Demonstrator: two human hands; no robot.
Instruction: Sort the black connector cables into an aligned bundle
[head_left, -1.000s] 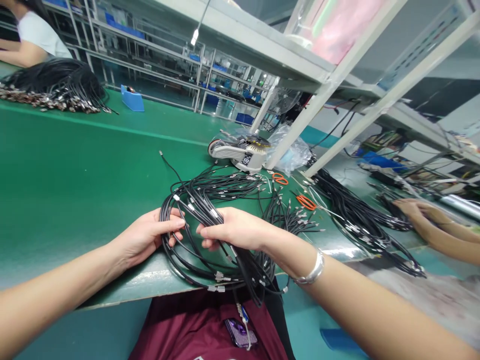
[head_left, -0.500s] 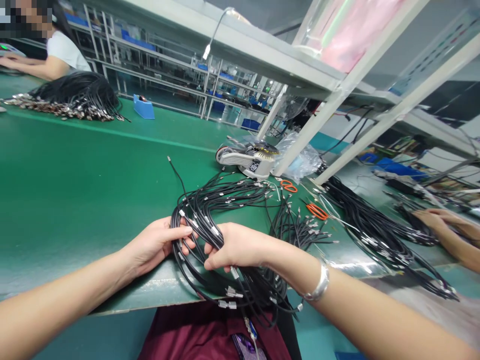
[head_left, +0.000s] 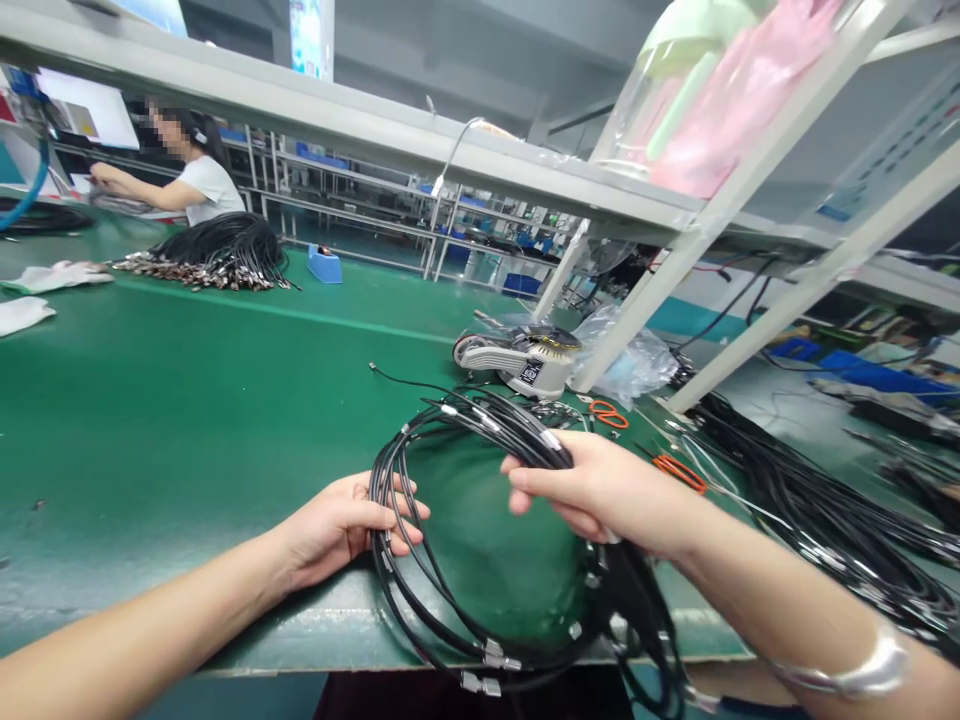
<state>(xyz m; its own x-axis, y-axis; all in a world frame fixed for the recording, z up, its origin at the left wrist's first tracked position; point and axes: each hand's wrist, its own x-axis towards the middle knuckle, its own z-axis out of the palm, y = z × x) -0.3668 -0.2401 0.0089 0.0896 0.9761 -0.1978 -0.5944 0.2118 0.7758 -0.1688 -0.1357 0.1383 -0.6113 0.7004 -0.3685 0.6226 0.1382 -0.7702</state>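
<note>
A bundle of black cables (head_left: 420, 610) with silvery metal ends is held up as a wide loop over the front edge of the green table. My left hand (head_left: 349, 525) is closed around the loop's left side, thumb in front and fingers behind. Higher on the right, my right hand (head_left: 592, 485) grips the thick upper part of the same bundle. Below the right hand the cables hang down, blurred by motion. One cable end sticks out at the upper left of the loop.
Behind the loop stands a grey tape dispenser (head_left: 517, 355), with orange-handled scissors (head_left: 679, 472) to its right. More black cables (head_left: 810, 490) lie at the right. A cable pile (head_left: 217, 250) and a blue holder (head_left: 324, 265) sit far left, near a seated person. A shelf (head_left: 375, 120) crosses above.
My right hand has moved right and up with its part of the cables, and the loop has opened wide. My left hand stays on its left side. The camera view has shifted.
</note>
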